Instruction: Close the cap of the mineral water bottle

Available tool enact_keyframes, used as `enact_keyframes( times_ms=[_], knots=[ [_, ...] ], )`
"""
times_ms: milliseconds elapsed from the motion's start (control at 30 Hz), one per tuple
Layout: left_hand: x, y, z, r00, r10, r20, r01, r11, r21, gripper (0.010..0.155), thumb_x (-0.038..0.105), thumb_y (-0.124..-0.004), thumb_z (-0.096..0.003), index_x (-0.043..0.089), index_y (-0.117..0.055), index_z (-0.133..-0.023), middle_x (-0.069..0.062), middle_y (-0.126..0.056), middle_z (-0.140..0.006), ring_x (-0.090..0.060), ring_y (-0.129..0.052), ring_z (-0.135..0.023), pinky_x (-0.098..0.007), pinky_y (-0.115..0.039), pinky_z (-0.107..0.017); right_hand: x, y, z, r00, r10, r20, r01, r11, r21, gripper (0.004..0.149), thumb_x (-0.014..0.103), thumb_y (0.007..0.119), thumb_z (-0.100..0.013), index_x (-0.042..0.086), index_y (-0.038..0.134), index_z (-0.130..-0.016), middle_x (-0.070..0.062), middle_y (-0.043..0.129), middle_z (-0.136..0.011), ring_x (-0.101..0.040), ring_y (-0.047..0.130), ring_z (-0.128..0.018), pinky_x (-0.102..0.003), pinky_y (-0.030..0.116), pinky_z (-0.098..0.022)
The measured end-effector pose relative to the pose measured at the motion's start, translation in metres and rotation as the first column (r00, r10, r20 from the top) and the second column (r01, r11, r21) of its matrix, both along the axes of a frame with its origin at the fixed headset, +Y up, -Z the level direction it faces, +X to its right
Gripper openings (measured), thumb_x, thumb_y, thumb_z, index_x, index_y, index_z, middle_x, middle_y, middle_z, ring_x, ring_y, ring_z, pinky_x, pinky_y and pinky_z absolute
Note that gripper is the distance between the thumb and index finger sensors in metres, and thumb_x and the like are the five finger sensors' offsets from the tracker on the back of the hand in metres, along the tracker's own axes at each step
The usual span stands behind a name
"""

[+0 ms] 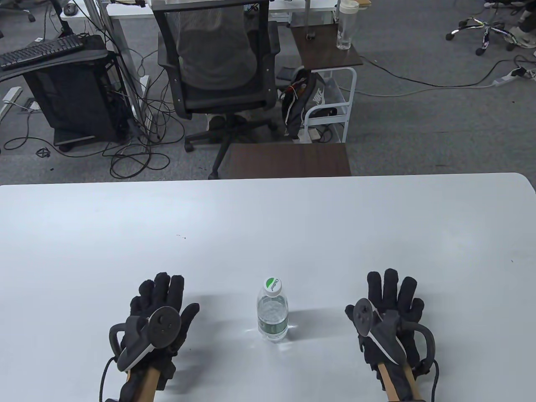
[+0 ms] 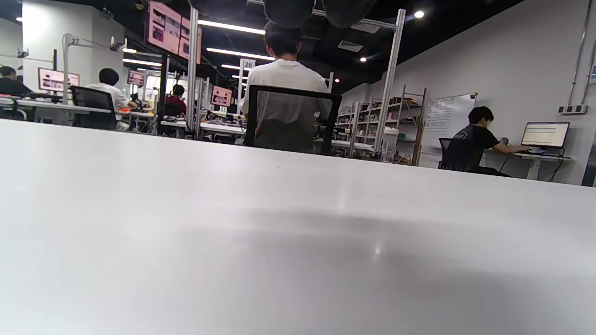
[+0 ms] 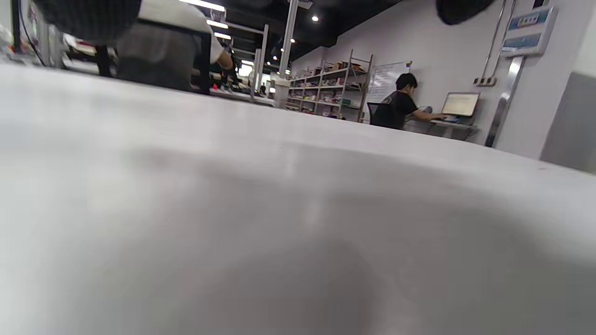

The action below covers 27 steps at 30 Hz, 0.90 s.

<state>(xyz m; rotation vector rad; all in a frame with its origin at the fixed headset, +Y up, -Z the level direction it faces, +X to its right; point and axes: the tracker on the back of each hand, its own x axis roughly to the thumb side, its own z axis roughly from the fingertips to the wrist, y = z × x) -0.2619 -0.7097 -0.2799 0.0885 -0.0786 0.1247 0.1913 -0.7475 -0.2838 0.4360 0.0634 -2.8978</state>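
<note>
A clear mineral water bottle (image 1: 272, 317) with a green label stands upright on the white table (image 1: 268, 226), near the front middle. A white and green cap (image 1: 272, 286) sits on its mouth. My left hand (image 1: 159, 305) rests flat on the table to the bottle's left, fingers spread, holding nothing. My right hand (image 1: 391, 301) rests flat to the bottle's right, fingers spread, holding nothing. Neither hand touches the bottle. Both wrist views show only bare tabletop and dark fingertips (image 2: 288, 11) at the top edge; the bottle is out of their sight.
Beyond the table's far edge stand an office chair (image 1: 222, 71) with a seated person and a small brown side table (image 1: 289, 159). The white tabletop stretches wide on all sides of the bottle.
</note>
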Motion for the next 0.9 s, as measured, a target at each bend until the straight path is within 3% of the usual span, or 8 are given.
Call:
enact_keyframes(
  times_ms=[67,100,300,567,733,900],
  knots=[
    [-0.002,-0.003,0.002,1.0,0.021,-0.014,-0.021,1.0,-0.013,0.078,0.062,-0.053,-0.0559,0.019,-0.035,-0.118,-0.022,-0.029,-0.121,-0.06,-0.033,-0.108,-0.071,-0.04,-0.072,-0.003,0.001,0.004,0.982,0.189,0.013,-0.186,0.973,-0.134,0.086,0.078,0.048,-0.046,0.037,0.016,-0.114,-0.009,0.016,-0.121,-0.048,0.019,-0.111,-0.069,0.041,-0.076],
    [-0.002,-0.004,0.002,0.999,0.03,-0.018,-0.03,0.999,-0.023,0.079,0.062,-0.052,-0.0557,0.018,-0.034,-0.118,-0.022,-0.028,-0.121,-0.06,-0.032,-0.108,-0.071,-0.039,-0.072,-0.004,0.002,0.006,0.98,0.2,-0.004,-0.198,0.97,-0.144,0.086,0.079,0.045,-0.046,0.037,0.013,-0.114,-0.008,0.014,-0.121,-0.047,0.017,-0.111,-0.069,0.04,-0.077],
    [0.003,-0.007,0.002,1.0,-0.014,-0.019,0.013,0.999,-0.038,0.081,0.063,-0.054,-0.0549,0.017,-0.034,-0.118,-0.023,-0.028,-0.12,-0.06,-0.032,-0.108,-0.071,-0.039,-0.072,-0.012,-0.001,0.013,0.993,0.034,-0.114,-0.038,0.999,-0.032,0.085,0.076,0.05,-0.045,0.033,0.025,-0.114,-0.011,0.027,-0.121,-0.047,0.028,-0.112,-0.07,0.044,-0.074],
    [0.007,-0.009,0.002,1.0,0.008,0.004,-0.008,0.999,-0.043,0.084,0.065,-0.055,-0.0544,0.02,-0.024,-0.118,-0.024,-0.025,-0.12,-0.061,-0.031,-0.107,-0.071,-0.038,-0.072,-0.007,-0.003,0.013,0.993,0.057,-0.099,-0.055,0.998,0.022,0.086,0.075,0.052,-0.045,0.032,0.026,-0.114,-0.012,0.03,-0.121,-0.045,0.031,-0.112,-0.068,0.045,-0.075],
    [0.007,-0.008,0.002,1.0,0.013,0.008,-0.013,0.999,-0.044,0.084,0.066,-0.055,-0.0544,0.02,-0.023,-0.118,-0.025,-0.024,-0.12,-0.061,-0.03,-0.107,-0.072,-0.037,-0.072,-0.007,-0.007,0.011,0.969,0.245,-0.038,-0.244,0.969,0.026,0.086,0.075,0.052,-0.045,0.031,0.026,-0.114,-0.013,0.031,-0.121,-0.043,0.033,-0.113,-0.067,0.045,-0.076],
    [0.008,-0.008,0.002,1.0,0.014,0.009,-0.014,0.999,-0.032,0.084,0.066,-0.054,-0.0544,0.02,-0.023,-0.118,-0.025,-0.024,-0.12,-0.062,-0.029,-0.107,-0.072,-0.037,-0.072,-0.009,-0.007,0.009,0.977,0.21,-0.047,-0.209,0.977,0.036,0.086,0.074,0.053,-0.045,0.031,0.027,-0.114,-0.013,0.031,-0.121,-0.043,0.033,-0.113,-0.067,0.045,-0.076]
  ],
)
